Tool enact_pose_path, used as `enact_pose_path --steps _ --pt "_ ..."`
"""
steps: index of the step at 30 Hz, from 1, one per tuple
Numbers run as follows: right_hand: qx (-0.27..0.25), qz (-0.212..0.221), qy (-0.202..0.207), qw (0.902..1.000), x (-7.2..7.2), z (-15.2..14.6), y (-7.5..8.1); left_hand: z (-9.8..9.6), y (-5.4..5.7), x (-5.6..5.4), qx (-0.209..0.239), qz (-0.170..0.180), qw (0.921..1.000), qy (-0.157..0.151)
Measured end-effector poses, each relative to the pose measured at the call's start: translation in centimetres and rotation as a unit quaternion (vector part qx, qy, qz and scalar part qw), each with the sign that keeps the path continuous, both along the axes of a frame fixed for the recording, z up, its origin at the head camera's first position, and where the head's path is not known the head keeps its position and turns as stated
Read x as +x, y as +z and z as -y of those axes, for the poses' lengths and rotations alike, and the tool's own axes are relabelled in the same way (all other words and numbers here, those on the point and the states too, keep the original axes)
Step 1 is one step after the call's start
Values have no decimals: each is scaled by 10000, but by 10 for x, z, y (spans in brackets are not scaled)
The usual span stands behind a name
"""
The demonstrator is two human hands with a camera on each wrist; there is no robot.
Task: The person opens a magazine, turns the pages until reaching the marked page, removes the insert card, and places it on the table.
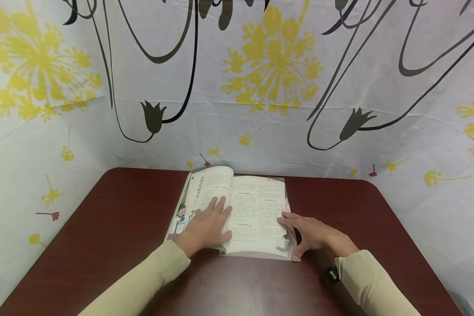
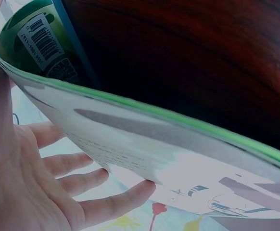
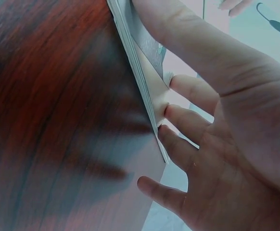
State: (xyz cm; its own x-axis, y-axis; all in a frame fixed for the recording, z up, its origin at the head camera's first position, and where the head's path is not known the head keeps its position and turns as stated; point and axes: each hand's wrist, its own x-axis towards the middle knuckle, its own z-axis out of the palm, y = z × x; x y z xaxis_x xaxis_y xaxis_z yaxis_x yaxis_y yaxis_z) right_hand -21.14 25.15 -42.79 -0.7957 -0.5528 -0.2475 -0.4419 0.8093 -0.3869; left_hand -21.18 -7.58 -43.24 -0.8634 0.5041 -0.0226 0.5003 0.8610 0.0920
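An open magazine with printed pages and small pictures lies on the dark red-brown table. Spread over its left page is my left hand, fingers straight and resting near the fold. The left wrist view shows those fingertips against the page, below a green cover that curves up and bears a barcode. My right hand is at the right edge, with its thumb at the near corner and its fingertips on the page's side. In the right wrist view, loosely extended fingers meet the page edges.
The table has rounded far corners and extends on both sides of the magazine. A white cloth with yellow flowers and dark stems hangs behind and along both sides. A dark band sits at the right wrist.
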Motion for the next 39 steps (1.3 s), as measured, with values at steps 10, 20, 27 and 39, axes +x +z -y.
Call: enact_pose_path --steps 10,20,27,39 --pt "1 -33 79 10000 -1 -2 -1 -2 -2 -1 -95 -63 9999 1" --pt "-11 22 -22 10000 -1 -1 2 -17 -9 2 -350 -999 9928 -568" --pt "-37 -51 17 10000 -1 0 2 -29 -11 12 -344 -883 9907 -977" --pt "-20 -99 -148 9998 -3 4 2 -30 -17 18 -697 -1079 9849 -1160"
